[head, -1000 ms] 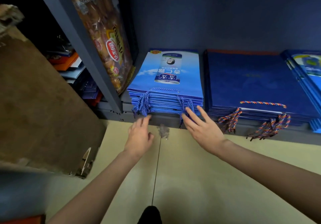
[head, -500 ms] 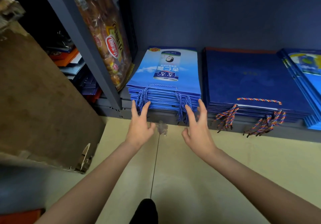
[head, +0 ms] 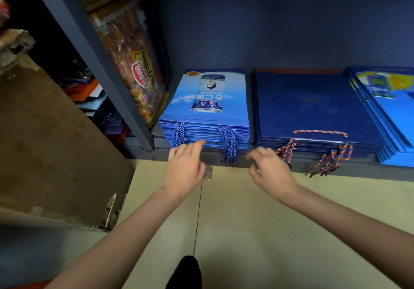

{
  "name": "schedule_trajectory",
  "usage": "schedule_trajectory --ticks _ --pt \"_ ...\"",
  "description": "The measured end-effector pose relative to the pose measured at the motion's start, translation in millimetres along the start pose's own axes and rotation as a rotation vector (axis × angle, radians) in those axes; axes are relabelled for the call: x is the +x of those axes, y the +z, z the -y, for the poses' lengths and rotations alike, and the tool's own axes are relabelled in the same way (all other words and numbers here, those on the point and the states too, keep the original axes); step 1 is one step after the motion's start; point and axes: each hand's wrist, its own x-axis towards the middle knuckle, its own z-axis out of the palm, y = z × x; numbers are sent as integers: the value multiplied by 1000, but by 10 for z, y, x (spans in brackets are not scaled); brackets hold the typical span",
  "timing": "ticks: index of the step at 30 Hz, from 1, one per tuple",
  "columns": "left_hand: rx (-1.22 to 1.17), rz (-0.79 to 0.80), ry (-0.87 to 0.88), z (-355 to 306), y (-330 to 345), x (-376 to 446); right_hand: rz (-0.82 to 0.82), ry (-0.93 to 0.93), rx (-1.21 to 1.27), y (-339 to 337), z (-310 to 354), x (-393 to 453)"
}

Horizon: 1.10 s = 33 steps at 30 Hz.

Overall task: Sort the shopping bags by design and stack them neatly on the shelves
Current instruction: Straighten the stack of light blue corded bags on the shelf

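Down at the bottom shelf (head: pixel 291 167), the left hand (head: pixel 183 167) lies flat, straight fingers touching the near edge of the light-blue bag stack (head: pixel 208 109). The right hand (head: pixel 272 170), fingers loosely bent, holds nothing, just beside the dark-blue bag stack (head: pixel 313 107); a third pile (head: pixel 394 114) sits far right.

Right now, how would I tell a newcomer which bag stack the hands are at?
Find the dark shelf post on the left; the first pile right of it is the light-blue stack. The left hand touches its front edge; the right hand hovers just off its right corner. Unlike the navy stack beside it, it shows an upside-down can and plain blue cords.
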Motion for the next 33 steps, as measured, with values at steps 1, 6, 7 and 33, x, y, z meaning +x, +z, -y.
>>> schedule_trajectory --ticks 1,6,7,33 --pt "8 -18 55 -88 -24 93 -9 -1 -19 -114 -75 -23" --pt "53 -35 318 -673 -30 605 17 -5 -150 -674 -600 -110" --pt "44 12 352 -807 -31 692 33 1 -167 -764 -733 -105" --pt "42 848 -213 -1603 459 1643 418 396 9 -1196 -2457 182"
